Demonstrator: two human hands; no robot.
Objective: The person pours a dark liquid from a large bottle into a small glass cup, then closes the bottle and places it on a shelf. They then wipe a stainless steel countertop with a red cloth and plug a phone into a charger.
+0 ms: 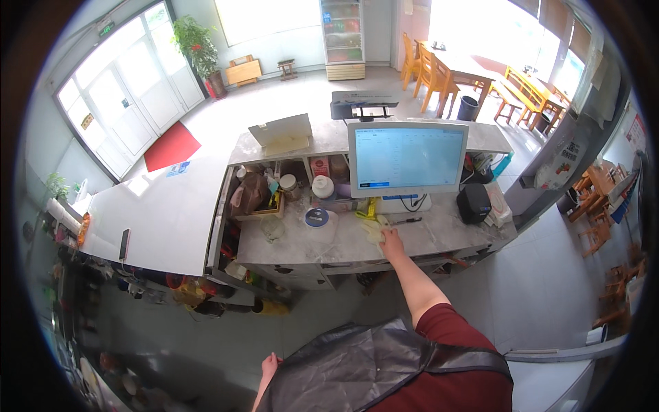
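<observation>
My right hand (pixel 392 243) reaches to the grey marbled counter (pixel 304 248), its fingers closed on a pale yellow cloth or glove (pixel 373 230) that lies there crumpled. Beside the cloth are a black pen (pixel 409 221) and a bright yellow strap-like item (pixel 366 209). A monitor (pixel 406 159) with a lit screen stands behind them. To the left sit a white container with a blue lid (pixel 321 224) and a clear glass jar or cup (pixel 273 229). My left hand (pixel 271 362) hangs low beside the dark apron (pixel 350 363), its fingers curled; nothing shows in it.
A black box-shaped device (pixel 473 203) stands on the counter's right, by a packet of tissues (pixel 498 204). Open shelves with a brown bag (pixel 250 194) and jars line the back. A white worktop (pixel 159 221) at left bears a phone (pixel 124 243). Wooden chairs (pixel 432 74) stand beyond.
</observation>
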